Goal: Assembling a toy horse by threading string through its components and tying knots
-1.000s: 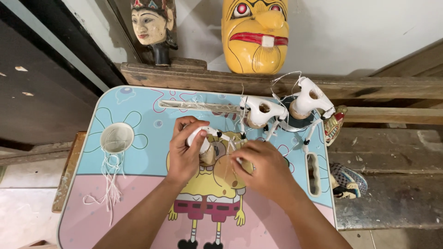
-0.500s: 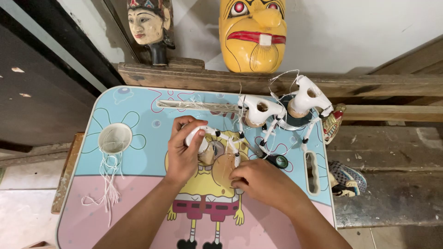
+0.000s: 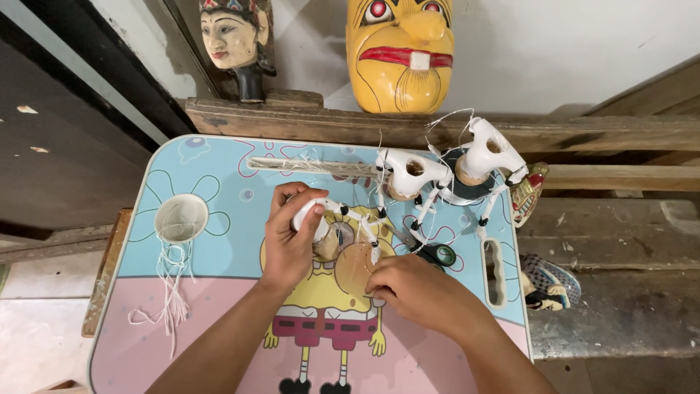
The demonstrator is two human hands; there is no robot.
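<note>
- The left hand (image 3: pixel 288 237) is curled tight around the white body of a small string toy animal (image 3: pixel 324 219), thumb and fingers wrapped over its top, at the middle of the small table (image 3: pixel 219 168).
- The right hand (image 3: pixel 415 292) is nearly closed, fingertips pinched at the toy's round wooden base (image 3: pixel 355 264); whether it nips a thread there I cannot tell.
- The toy looks light and fragile: thin jointed legs of white beads with black bands, strung on thread, likely to flop or snap if pulled. The solid body and the wooden base seem the safest places to hold.
- Two finished toy animals (image 3: pixel 445 171) of the same white, glossy make stand on wooden discs near the table's far edge, threads trailing loose.
- The tabletop is smooth, printed in blue and pink with a cartoon; its round cup hole (image 3: pixel 181 217) holds white string, with more strands spilling beside it.
- Dark-handled scissors (image 3: pixel 436 253) lie just right of the hands.
- A yellow wooden mask (image 3: pixel 399 51) and a carved painted head (image 3: pixel 232 40) rest on a rough plank behind.
</note>
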